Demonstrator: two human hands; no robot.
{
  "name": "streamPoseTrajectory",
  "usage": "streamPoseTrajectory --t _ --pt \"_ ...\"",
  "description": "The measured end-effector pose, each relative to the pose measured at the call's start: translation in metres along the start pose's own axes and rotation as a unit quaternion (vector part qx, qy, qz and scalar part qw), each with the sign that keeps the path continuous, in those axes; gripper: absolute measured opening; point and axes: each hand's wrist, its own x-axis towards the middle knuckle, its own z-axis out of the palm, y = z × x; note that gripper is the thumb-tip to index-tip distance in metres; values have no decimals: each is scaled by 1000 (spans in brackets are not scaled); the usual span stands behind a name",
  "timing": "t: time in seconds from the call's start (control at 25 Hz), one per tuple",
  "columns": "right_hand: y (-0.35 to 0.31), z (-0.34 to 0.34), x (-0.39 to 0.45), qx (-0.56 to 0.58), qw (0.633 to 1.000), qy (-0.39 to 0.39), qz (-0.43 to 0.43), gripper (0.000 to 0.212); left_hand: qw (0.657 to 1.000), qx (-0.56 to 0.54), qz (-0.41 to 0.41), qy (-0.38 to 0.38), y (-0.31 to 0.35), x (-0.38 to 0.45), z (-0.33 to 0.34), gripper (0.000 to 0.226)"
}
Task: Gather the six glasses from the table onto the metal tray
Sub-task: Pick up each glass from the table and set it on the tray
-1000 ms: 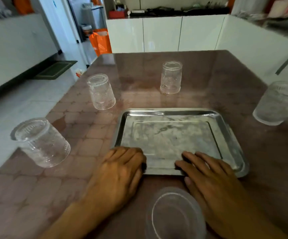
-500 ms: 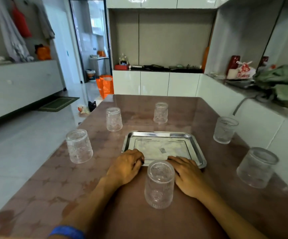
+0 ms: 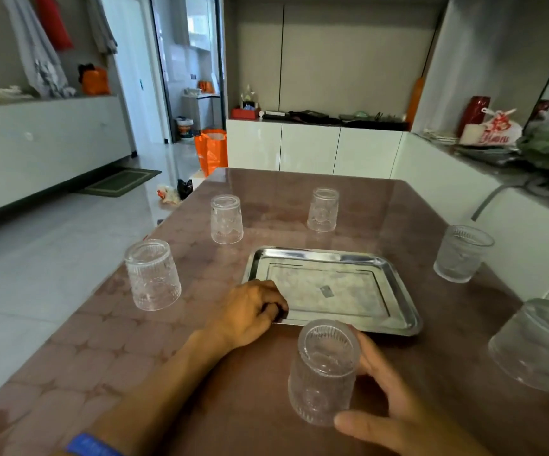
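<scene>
We see the metal tray (image 3: 332, 289) at the desk's (image 3: 134, 357) middle, with two glasses (image 3: 226, 219) behind it, one glass (image 3: 153, 274) to its left and two more (image 3: 463, 253) to its right. The nearest glass (image 3: 324, 371) stands before the tray's near edge, between our left hand (image 3: 246, 315) and right hand (image 3: 394, 413).

- Table (image 3: 79, 350): brown, patterned glossy top.
- Metal tray (image 3: 413, 319): lies flat near the table's centre.
- Six glasses, inverted, directly on the table: two along the left edge, one toward the far edge, two along the right edge, one at the near edge.
</scene>
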Motion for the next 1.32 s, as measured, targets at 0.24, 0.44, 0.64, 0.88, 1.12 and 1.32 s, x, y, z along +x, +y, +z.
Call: streamPoseTrajectory --t 0.24,0.44,0.64,0.88,1.12,1.32 --pt "-15 16 12 -36 995 92 6 98 1000 2 -1 21 -10 1 9 30" --pt "-34 -6 56 41 985 160 -46 79 998 16 -15 65 -18 5 18 27" --pt "-37 -14 175 37 939 335 -70 74 997 36 -4 74 -19 5 17 28" --pt "11 0 234 -33 931 364 -13 88 997 49 9 65 -17 5 19 35" --pt "17 3 238 -106 949 298 5 76 996 43 0 80 -17 5 18 32" --pt "12 -2 237 -123 957 258 45 78 996 46 -4 80 -16 4 17 31"
